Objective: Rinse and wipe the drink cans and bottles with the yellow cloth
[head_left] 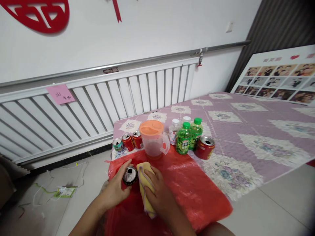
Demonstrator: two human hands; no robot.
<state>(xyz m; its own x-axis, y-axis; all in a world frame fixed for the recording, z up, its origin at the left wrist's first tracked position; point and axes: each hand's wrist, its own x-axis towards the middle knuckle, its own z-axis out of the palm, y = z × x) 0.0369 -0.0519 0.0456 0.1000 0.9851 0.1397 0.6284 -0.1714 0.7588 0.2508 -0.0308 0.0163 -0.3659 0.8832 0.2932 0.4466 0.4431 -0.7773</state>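
Note:
My left hand (116,188) is wrapped round a red drink can (129,176) with an opened silver top, holding it over a red plastic sheet (187,190). My right hand (157,193) grips a yellow cloth (145,183) pressed against the can's right side. Both hands sit at the near left corner of the bed.
Behind my hands stand three small cans (128,142), a clear jug with an orange lid (154,138), two white-capped bottles (174,131), two green bottles (187,138) and a tilted red can (205,147). A purple quilt (246,131) covers the bed. A white radiator (73,114) lines the wall.

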